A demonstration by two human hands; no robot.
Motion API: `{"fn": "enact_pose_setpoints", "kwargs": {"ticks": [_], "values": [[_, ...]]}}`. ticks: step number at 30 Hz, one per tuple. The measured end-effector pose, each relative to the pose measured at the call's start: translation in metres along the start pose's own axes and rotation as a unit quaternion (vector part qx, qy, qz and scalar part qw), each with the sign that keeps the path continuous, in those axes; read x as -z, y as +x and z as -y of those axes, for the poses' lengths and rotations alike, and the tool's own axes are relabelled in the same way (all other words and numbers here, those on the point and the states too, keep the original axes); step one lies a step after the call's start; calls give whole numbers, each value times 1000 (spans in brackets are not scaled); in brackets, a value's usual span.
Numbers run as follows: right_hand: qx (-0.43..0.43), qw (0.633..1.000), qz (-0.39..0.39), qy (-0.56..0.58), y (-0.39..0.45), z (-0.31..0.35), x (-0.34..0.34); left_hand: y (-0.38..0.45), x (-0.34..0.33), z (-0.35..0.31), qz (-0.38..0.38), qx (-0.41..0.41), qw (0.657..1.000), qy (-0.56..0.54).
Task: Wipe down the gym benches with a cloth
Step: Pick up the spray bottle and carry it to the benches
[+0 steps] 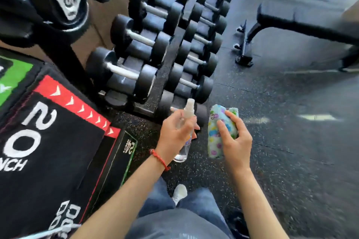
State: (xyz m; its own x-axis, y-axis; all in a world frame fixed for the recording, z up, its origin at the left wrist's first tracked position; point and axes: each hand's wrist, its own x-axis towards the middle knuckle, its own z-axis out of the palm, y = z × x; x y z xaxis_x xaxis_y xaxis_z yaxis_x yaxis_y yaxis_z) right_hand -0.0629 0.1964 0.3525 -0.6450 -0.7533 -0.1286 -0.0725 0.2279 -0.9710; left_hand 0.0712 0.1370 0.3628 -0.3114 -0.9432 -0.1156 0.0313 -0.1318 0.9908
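We hold a clear spray bottle (183,137) with our left hand (174,136) wrapped around it, and our right hand (236,141) grips the folded floral cloth (215,136). The bench (303,23) stands well apart, up right. We risk misting the dumbbell rack (155,60) just ahead, or dropping the bottle as we walk over.

plyo box (48,141), black, lower left: large white "20" on its top face, with "nch" readable beneath it, the word cut off by the frame edge. green-edged side panel (124,153) to the right of the "20": small white "24". dumbbell (64,0) above the plyo box: "10" on its end cap. other lettering on the box too blurred to read.
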Motion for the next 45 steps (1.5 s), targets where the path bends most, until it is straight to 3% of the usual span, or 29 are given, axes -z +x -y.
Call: {"fn": "enact_pose_setpoints", "kwargs": {"ticks": [9, 15, 20, 28, 37, 45], "values": [[-46, 977, -210, -6, 2, -23, 55, 46, -74, 17, 220, 84, 971, 39], [-92, 923, -373, 4, -27, -26, 75, 64, -113, 14, 344, 130, 930, 29], [-123, 872, -474, 22, -58, -39, 75, 55, -141, 22, 423, 172, 885, 88], [-165, 784, -596, 47, -115, -51, 88, -1, -188, 40, 547, 221, 791, 164], [-196, 684, -698, 82, -191, -83, 154, -95, -263, 66, 656, 187, 679, 271], [-231, 618, -742, 115, -245, -109, 222, -166, -324, 84, 698, 143, 617, 335]]}}
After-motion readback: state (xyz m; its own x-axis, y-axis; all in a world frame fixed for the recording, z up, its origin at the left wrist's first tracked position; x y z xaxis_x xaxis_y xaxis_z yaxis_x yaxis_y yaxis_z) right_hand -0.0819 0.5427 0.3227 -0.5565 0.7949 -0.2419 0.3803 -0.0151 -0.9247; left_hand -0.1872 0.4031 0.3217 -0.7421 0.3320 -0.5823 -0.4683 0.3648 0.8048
